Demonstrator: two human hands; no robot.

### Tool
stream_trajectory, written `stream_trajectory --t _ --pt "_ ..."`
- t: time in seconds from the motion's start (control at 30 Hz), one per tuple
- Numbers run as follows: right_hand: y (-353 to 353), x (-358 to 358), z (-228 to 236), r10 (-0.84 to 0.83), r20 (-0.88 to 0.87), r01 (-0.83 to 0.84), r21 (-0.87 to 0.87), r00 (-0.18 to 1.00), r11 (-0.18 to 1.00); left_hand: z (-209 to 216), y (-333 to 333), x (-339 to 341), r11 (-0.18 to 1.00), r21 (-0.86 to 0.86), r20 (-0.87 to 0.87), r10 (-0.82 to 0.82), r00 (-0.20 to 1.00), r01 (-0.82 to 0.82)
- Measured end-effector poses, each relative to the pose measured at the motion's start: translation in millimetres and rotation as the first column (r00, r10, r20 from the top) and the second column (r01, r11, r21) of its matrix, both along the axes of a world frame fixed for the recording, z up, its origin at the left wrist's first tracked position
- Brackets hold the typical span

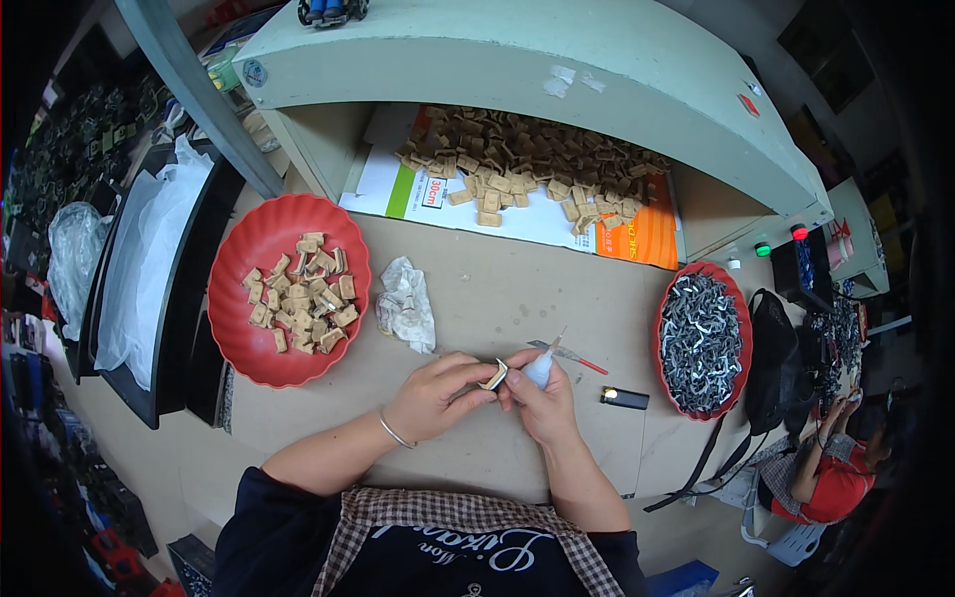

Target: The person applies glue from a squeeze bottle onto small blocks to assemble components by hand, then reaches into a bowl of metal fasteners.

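My left hand (430, 400), with a bangle at its wrist, pinches a small tan block with a shiny silvery edge (493, 375). The fingertips of my right hand (545, 406) meet the block's right side. That hand also grips a small pale squeeze bottle (539, 370), whose thin tip points up and away from me. Just beyond it lies a slim tool with a red handle (585, 362). Similar tan blocks (298, 297) sit in a red scalloped bowl (227, 298) at my left. Curved silvery metal pieces (700, 343) fill a red basket (659, 343) at my right.
A crumpled white tissue (406, 303) lies beside the left bowl, and a small black object (625, 398) lies right of my hands. Many tan blocks (497, 184) are heaped under a pale green shelf (557, 85). A person in red (834, 478) sits far right.
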State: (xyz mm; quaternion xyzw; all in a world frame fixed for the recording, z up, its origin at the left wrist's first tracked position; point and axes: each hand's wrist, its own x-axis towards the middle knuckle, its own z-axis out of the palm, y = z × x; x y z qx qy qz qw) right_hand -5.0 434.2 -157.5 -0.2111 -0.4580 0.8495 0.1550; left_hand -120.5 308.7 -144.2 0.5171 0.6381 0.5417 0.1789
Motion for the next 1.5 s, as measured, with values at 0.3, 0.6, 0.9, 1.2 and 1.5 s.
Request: stream_trajectory --t 0.3,0.6,0.9,1.2,1.5 --pt "-3 -1 -1 0.013 0.109 -0.017 0.04 0.994 0.999 30 -34 -40 0.906 0.064 -0.459 0.399 0.794 -0.418" --pt "-5 -5 -1 0.05 0.141 -0.059 0.058 0.989 0.997 52 -57 -63 0.72 0.031 -0.693 0.515 0.504 -0.694" --pt "-1 0 -1 0.029 0.129 -0.036 0.051 0.991 0.998 43 87 -50 0.977 -0.071 -0.65 0.106 0.753 -0.199" --pt "0 0 -7 0.074 0.108 -0.076 0.011 0.991 0.997 -14 211 -94 0.964 0.049 -0.704 0.219 0.675 -0.262" --pt "4 -3 -3 0.082 0.121 -0.086 0.033 0.989 0.996 -14 219 -106 0.925 -0.006 -0.447 0.337 0.828 -0.38"
